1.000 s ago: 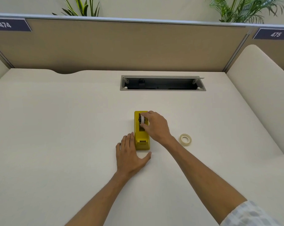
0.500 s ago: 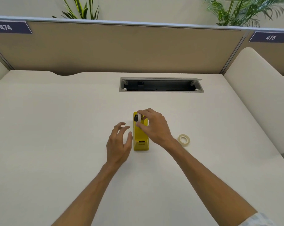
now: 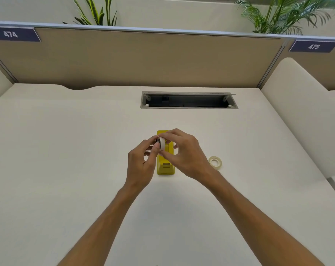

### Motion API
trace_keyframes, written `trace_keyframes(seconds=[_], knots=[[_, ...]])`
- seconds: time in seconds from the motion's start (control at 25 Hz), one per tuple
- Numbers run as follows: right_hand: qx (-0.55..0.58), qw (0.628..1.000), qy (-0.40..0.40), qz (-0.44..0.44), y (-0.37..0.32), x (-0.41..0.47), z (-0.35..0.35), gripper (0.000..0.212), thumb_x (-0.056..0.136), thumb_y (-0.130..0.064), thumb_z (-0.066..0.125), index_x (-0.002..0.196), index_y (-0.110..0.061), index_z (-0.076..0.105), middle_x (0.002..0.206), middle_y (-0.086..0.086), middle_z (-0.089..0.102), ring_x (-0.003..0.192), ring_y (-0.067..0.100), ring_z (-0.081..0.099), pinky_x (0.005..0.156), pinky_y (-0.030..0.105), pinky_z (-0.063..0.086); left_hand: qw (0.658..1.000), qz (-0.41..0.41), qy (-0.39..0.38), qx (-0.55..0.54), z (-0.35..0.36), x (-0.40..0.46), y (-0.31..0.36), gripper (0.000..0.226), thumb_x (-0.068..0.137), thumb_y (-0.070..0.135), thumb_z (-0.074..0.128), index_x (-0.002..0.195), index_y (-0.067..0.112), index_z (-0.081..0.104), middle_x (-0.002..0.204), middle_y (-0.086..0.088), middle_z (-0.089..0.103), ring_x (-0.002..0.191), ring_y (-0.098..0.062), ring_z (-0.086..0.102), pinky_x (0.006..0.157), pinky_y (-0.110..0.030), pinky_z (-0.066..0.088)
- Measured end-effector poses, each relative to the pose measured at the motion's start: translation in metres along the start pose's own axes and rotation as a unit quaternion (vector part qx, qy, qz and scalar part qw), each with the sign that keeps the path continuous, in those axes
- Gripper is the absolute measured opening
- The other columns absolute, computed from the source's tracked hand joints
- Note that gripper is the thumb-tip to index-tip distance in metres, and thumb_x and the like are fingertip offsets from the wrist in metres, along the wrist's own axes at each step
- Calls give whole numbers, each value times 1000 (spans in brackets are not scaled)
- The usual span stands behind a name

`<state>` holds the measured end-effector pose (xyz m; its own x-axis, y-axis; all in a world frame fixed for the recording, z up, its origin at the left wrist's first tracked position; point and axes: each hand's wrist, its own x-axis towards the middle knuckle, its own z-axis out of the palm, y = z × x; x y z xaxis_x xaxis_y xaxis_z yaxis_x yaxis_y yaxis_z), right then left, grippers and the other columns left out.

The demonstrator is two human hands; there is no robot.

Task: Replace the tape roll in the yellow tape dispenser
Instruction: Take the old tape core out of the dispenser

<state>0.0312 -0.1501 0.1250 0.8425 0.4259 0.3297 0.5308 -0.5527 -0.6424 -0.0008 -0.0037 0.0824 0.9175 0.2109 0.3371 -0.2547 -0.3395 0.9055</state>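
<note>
The yellow tape dispenser (image 3: 165, 167) stands on the white desk (image 3: 66, 150), mostly hidden behind my hands. Just above it I hold a white tape roll (image 3: 162, 144) on edge, with a dark core showing on its left side. My right hand (image 3: 184, 153) pinches the roll by its rim from the right. My left hand (image 3: 143, 162) has its fingertips on the roll's left side, at the core. A second, translucent tape roll (image 3: 215, 162) lies flat on the desk to the right of the dispenser.
An open cable slot (image 3: 188, 100) is set into the desk behind the dispenser. A beige partition (image 3: 143, 58) closes the back, and a padded side panel (image 3: 305, 116) stands on the right.
My right hand has lifted the white roll out of the dispenser. My left hand left the desk beside the dispenser and came up to the roll's left side.
</note>
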Motion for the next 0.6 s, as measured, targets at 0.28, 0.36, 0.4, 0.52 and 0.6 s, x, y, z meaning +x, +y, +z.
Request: trace_keyframes(seconds=[0.28, 0.36, 0.4, 0.52, 0.6], knots=[[-5, 1000, 9, -6, 1, -7, -3, 43, 79, -24, 79, 119, -16, 66, 112, -4, 60, 91, 9, 61, 78, 30, 55, 1000, 23, -2, 7, -4, -7, 8, 24, 98, 18, 50, 116, 24, 64, 109, 14, 67, 101, -5, 63, 75, -14, 49], [-14, 1000, 15, -1, 3, -9, -2, 44, 78, -28, 79, 118, -18, 66, 115, -4, 58, 91, 10, 61, 78, 31, 55, 1000, 27, 5, 13, -4, -9, 8, 19, 97, 17, 52, 111, 21, 65, 106, 11, 66, 99, -6, 62, 72, -19, 51], [-17, 1000, 18, 2, 4, -9, -2, 44, 78, -29, 79, 118, -18, 66, 117, -4, 59, 92, 10, 62, 78, 31, 55, 1000, 25, 6, 9, -4, -10, 8, 18, 97, 18, 53, 109, 20, 65, 105, 12, 66, 98, -6, 63, 72, -19, 51], [-6, 999, 29, 14, 11, -11, -5, 45, 78, -29, 79, 119, -19, 64, 117, -6, 67, 95, 8, 63, 80, 33, 55, 1000, -2, 1, -22, -5, -11, 9, 16, 96, 21, 55, 109, 22, 65, 103, 11, 70, 99, -10, 65, 75, -19, 51], [11, 999, 27, 39, 16, -12, -7, 46, 79, -31, 78, 121, -22, 62, 112, -7, 70, 95, 9, 65, 80, 33, 55, 999, -18, -6, -34, -7, -11, 9, 18, 96, 23, 55, 111, 22, 65, 104, 7, 72, 100, -13, 66, 78, -25, 53]])
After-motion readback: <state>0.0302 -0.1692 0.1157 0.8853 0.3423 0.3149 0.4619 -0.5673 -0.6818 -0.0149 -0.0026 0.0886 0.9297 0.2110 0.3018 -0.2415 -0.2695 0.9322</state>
